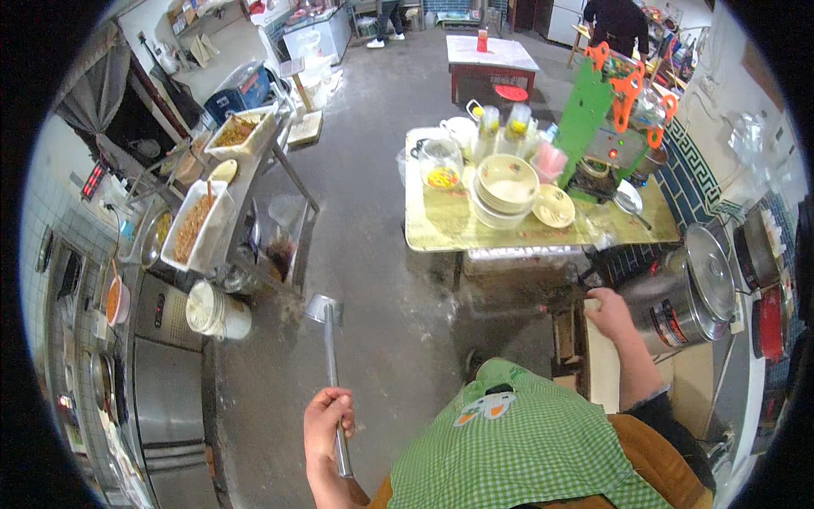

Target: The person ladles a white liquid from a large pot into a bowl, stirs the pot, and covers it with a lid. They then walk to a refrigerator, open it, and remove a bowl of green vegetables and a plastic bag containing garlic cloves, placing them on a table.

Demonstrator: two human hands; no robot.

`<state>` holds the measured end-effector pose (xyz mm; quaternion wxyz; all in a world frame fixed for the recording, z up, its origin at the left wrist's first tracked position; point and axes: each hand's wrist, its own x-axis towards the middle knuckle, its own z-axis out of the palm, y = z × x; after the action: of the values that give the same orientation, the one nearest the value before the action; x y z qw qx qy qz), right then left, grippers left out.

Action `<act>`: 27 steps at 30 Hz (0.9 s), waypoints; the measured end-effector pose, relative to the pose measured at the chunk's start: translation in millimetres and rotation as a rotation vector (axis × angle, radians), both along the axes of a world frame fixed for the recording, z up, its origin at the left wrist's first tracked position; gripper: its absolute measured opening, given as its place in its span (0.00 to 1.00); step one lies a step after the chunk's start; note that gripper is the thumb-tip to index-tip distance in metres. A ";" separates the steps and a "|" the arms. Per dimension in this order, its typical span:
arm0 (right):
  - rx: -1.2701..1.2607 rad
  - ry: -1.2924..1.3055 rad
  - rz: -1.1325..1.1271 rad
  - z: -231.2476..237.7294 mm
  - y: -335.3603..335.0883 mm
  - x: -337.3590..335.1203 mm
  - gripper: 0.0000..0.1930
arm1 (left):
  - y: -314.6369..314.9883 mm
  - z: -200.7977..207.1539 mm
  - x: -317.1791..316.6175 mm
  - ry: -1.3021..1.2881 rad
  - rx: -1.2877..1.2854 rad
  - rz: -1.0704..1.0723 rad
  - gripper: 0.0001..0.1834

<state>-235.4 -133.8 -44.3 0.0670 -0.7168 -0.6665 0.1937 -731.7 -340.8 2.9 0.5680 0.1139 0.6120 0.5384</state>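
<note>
My left hand is closed around the long handle of a metal ladle. Its deep round cup points away from me, over the grey floor. At the right, my right hand has its fingers curled over the top edge of a pale, flat panel, below the table's near right corner. What lies behind that edge is partly hidden. Just right of this hand stands a large steel pot, with a round metal lid leaning at its side.
On the yellow-green table ahead are stacked bowls, cups and a green stand. The left-hand metal table holds white food tubs; a white bucket stands on the floor nearby. Another person is at the far right.
</note>
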 end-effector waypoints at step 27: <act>-0.252 0.051 0.989 -5.9 299.2 -569.6 0.22 | 340.5 49.0 -383.7 0.115 -0.063 -0.535 0.09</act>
<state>-805.0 165.5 -50.2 -0.1035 -0.3129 -0.8956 0.2987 -1115.4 -0.3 52.0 0.6573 0.2843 0.6079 0.3428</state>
